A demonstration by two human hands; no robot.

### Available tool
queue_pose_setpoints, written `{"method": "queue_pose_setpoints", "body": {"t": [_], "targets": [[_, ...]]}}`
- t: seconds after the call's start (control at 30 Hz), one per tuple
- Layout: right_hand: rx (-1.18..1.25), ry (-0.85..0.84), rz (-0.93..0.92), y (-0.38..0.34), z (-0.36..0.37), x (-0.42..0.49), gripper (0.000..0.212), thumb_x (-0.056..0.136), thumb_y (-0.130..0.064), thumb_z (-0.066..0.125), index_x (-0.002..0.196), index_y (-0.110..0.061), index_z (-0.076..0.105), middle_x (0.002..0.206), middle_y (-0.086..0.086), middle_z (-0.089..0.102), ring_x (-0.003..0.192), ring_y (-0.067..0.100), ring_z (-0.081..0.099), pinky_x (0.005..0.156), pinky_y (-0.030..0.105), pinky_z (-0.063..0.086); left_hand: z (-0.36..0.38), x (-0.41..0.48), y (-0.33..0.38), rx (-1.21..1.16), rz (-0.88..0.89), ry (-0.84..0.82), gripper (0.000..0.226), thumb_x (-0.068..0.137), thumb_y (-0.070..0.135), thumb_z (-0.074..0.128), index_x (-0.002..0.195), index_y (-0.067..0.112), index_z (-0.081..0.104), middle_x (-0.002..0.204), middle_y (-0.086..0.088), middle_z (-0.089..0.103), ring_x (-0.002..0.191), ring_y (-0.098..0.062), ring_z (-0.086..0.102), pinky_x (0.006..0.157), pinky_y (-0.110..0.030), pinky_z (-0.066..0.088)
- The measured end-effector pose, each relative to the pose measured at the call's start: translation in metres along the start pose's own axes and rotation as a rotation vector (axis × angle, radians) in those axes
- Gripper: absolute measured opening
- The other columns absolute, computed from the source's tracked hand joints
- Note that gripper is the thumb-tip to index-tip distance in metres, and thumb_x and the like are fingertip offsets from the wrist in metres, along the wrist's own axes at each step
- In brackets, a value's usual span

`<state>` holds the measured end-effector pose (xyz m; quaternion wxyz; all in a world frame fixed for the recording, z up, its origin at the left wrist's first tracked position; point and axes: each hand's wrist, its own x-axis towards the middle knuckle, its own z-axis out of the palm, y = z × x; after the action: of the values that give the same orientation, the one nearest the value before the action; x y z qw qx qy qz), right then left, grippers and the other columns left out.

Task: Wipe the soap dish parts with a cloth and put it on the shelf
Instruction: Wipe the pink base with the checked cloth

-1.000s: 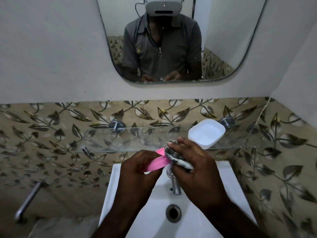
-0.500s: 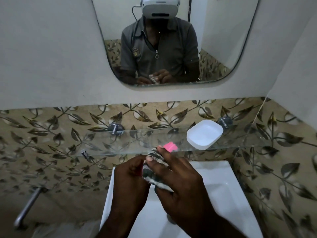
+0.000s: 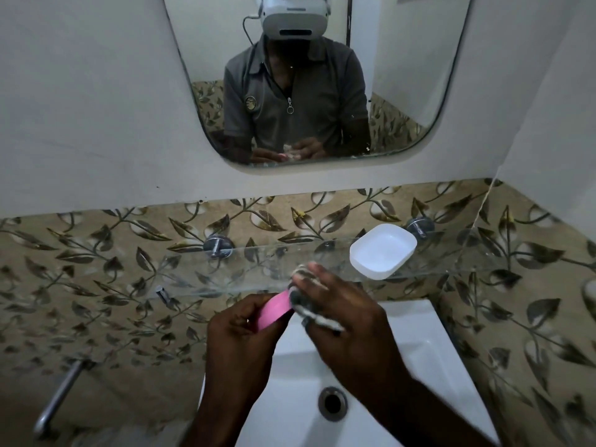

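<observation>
The fingers (image 3: pixel 240 317) of the left hand (image 3: pixel 238 343) are curled round the near end of the pink soap dish part (image 3: pixel 274 310), pinching it so that its flat face tilts up and to the right. The right hand (image 3: pixel 351 321) has its fingers (image 3: pixel 322 280) bent over a bunched grey-and-white striped cloth (image 3: pixel 304 306), pressing it against the far end of the pink part. The fingertips are blurred. Both hands are above the back edge of the white sink (image 3: pixel 429 346), with its round drain (image 3: pixel 332 403) below them.

Just beyond the hands runs the glass shelf (image 3: pixel 200 269), fixed to leaf-patterned tiles (image 3: pixel 96 253). On its right part the white soap dish tray (image 3: pixel 382 251) sits open side up, apart from both hands.

Above, the mirror (image 3: pixel 403 75) reflects the person in a grey shirt (image 3: pixel 325 91) and a white headset (image 3: pixel 295 17). A round emblem (image 3: pixel 250 103) on the shirt's chest is too small to read. A metal bar (image 3: pixel 61 393) juts out at lower left.
</observation>
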<state>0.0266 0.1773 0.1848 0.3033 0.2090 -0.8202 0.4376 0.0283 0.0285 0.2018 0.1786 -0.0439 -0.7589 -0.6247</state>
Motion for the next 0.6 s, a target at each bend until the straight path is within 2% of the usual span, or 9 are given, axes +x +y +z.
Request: {"method": "queue_pose_setpoints", "body": {"t": [0.07, 0.1, 0.17, 0.23, 0.3, 0.37, 0.47, 0.53, 0.6], "targets": [[0.132, 0.036, 0.2, 0.008, -0.005, 0.011, 0.055, 0.074, -0.024, 0.059, 0.125, -0.044, 0.061, 0.129, -0.03, 0.06, 0.122, 0.011, 0.061, 0.096, 0.045, 0.053, 0.0, 0.001, -0.001, 0.032, 0.006, 0.008, 0.02, 0.065, 0.015, 0.083, 0.07, 0.033, 0.076, 0.069, 0.0, 0.071, 0.056, 0.0, 0.051, 0.054, -0.015, 0.043], [0.14, 0.03, 0.227, 0.005, -0.005, 0.012, 0.054, 0.074, -0.026, 0.057, 0.124, -0.045, 0.061, 0.127, -0.033, 0.059, 0.122, 0.009, 0.06, 0.096, 0.044, 0.053, 0.0, 0.002, -0.001, 0.041, 0.012, 0.002, 0.019, 0.067, 0.014, 0.083, 0.07, 0.031, 0.075, 0.069, 0.0, 0.071, 0.055, 0.001, 0.052, 0.054, -0.014, 0.043], [0.017, 0.01, 0.131, -0.01, -0.002, 0.007, 0.052, 0.075, -0.019, 0.061, 0.125, -0.034, 0.065, 0.134, -0.017, 0.061, 0.121, 0.014, 0.061, 0.099, 0.038, 0.05, -0.002, 0.004, -0.001, 0.022, 0.024, -0.014, 0.016, 0.07, 0.016, 0.081, 0.075, 0.03, 0.075, 0.067, 0.005, 0.072, 0.059, 0.003, 0.056, 0.056, -0.014, 0.046], [-0.117, -0.036, -0.061, -0.019, 0.0, -0.001, 0.052, 0.077, -0.014, 0.062, 0.127, -0.027, 0.065, 0.139, 0.002, 0.06, 0.117, 0.022, 0.062, 0.099, 0.033, 0.048, -0.004, 0.006, -0.001, 0.005, 0.052, -0.049, 0.013, 0.066, 0.023, 0.074, 0.079, 0.028, 0.076, 0.07, 0.006, 0.074, 0.063, 0.0, 0.062, 0.059, -0.018, 0.05], [-0.09, -0.045, -0.129, -0.013, -0.001, 0.003, 0.051, 0.079, -0.01, 0.064, 0.127, -0.026, 0.065, 0.137, 0.002, 0.061, 0.119, 0.019, 0.062, 0.1, 0.029, 0.047, -0.006, 0.007, -0.001, -0.034, 0.061, -0.055, 0.015, 0.065, 0.02, 0.073, 0.078, 0.028, 0.076, 0.07, 0.006, 0.075, 0.063, -0.002, 0.062, 0.06, -0.018, 0.051], [0.093, 0.017, 0.059, -0.002, -0.007, 0.012, 0.052, 0.079, -0.003, 0.067, 0.122, -0.031, 0.066, 0.131, -0.007, 0.065, 0.119, 0.005, 0.061, 0.1, 0.023, 0.047, -0.007, 0.008, -0.001, -0.046, 0.054, -0.05, 0.015, 0.066, 0.014, 0.078, 0.073, 0.028, 0.076, 0.065, 0.009, 0.072, 0.059, 0.001, 0.057, 0.057, -0.014, 0.046], [0.461, 0.012, 0.459, 0.008, -0.018, 0.022, 0.045, 0.082, 0.003, 0.073, 0.109, -0.034, 0.071, 0.108, -0.013, 0.075, 0.09, -0.004, 0.069, 0.077, 0.015, 0.052, -0.01, 0.01, -0.004, -0.098, 0.012, -0.061, 0.021, 0.066, 0.008, 0.084, 0.066, 0.027, 0.075, 0.057, 0.01, 0.065, 0.055, 0.001, 0.05, 0.053, -0.014, 0.04], [0.552, -0.024, 0.524, 0.013, -0.022, 0.024, 0.035, 0.081, -0.001, 0.075, 0.109, -0.022, 0.073, 0.097, -0.006, 0.078, 0.086, 0.002, 0.07, 0.075, 0.017, 0.052, -0.015, 0.013, -0.009, -0.216, -0.047, -0.076, 0.014, 0.058, 0.023, 0.084, 0.069, 0.026, 0.076, 0.06, 0.006, 0.066, 0.059, -0.007, 0.052, 0.058, -0.021, 0.042], [0.632, -0.034, 0.542, 0.013, -0.023, 0.025, 0.032, 0.08, -0.002, 0.075, 0.109, -0.015, 0.07, 0.096, 0.006, 0.077, 0.086, 0.01, 0.07, 0.076, 0.023, 0.055, -0.018, 0.015, -0.016, -0.329, -0.112, -0.096, 0.024, 0.051, 0.025, 0.087, 0.071, 0.02, 0.075, 0.066, -0.001, 0.068, 0.067, -0.017, 0.056, 0.066, -0.031, 0.046]]}}
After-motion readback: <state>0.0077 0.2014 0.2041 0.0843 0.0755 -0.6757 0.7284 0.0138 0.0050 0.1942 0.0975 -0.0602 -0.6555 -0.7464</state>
